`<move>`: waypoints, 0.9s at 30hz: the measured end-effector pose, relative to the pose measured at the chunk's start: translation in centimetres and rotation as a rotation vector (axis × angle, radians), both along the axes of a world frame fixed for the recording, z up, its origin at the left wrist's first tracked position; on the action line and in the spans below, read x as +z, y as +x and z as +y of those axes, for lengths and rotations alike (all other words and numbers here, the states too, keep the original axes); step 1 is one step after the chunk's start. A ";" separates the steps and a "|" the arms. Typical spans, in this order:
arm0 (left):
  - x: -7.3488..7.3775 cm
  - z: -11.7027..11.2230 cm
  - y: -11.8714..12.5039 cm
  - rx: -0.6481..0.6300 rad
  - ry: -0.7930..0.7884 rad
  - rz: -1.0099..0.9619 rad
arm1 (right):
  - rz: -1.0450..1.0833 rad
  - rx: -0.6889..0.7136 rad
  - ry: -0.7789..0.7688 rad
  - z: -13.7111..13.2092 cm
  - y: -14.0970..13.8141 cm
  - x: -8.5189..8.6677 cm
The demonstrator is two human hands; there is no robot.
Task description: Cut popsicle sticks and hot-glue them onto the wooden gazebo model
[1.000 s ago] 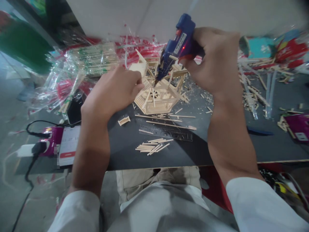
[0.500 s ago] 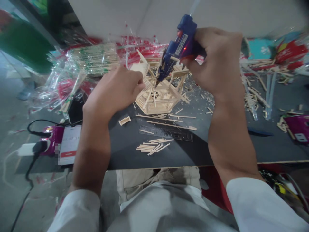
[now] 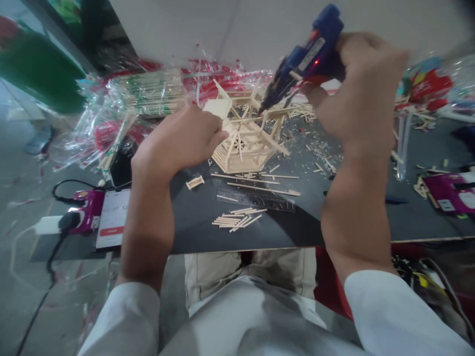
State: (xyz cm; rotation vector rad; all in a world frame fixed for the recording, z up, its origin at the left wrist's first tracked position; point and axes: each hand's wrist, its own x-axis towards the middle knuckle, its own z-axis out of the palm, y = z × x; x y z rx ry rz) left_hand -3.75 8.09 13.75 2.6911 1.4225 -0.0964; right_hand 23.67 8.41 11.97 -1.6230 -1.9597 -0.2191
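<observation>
A small house-like model built of thin wooden sticks stands on a black board. My left hand is closed with its fingers pinched against the model's left side, probably on a stick piece. My right hand is wrapped round a blue hot glue gun, its red light on. The gun's nozzle points down-left and hangs just above the model's upper right edge, not touching it.
Loose sticks and a clear ruler lie in front of the model. Plastic-wrapped stick bundles are at the back left. A phone and a purple charger sit at the left. A purple box and stick scraps lie at the right.
My right hand has lifted the glue gun up and to the right, away from inside the model. My left hand has stayed on the model's left side.
</observation>
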 end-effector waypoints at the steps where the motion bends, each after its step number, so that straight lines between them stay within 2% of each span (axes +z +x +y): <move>1: 0.2 -0.1 -0.1 -0.010 0.011 0.015 | -0.009 -0.053 -0.007 -0.3 0.5 0.1; 4: 0.8 -0.5 -0.5 -0.029 0.044 0.026 | -0.050 -0.202 -0.053 -1.3 2.4 -0.5; 8: 1.2 -0.8 -0.8 -0.017 0.031 -0.022 | -0.083 -0.355 -0.219 -2.3 5.1 -3.9; 11: 1.1 -0.9 -0.3 -0.027 -0.027 -0.072 | -0.125 -0.321 -0.357 -2.8 6.1 -6.9; 14: 1.2 -1.1 0.2 -0.042 -0.141 -0.110 | -0.145 -0.240 -0.469 -3.4 6.2 -8.8; 18: 1.4 -1.5 0.1 -0.064 -0.192 -0.137 | -0.259 -0.059 -0.457 -4.9 5.3 -8.9; 20: 1.3 -1.5 -0.1 -0.062 -0.141 -0.154 | -0.199 0.064 -0.429 -5.9 4.1 -8.4; 22: 1.2 -1.4 -0.1 -0.059 -0.048 -0.182 | -0.082 0.321 -0.474 -6.9 2.1 -8.2; 25: 1.0 -1.2 0.2 -0.085 0.059 -0.219 | 0.042 0.758 -0.692 -8.0 -1.5 -8.8; 27: 0.9 -1.2 0.6 -0.101 0.072 -0.210 | 0.020 0.839 -0.794 -8.4 -3.4 -9.6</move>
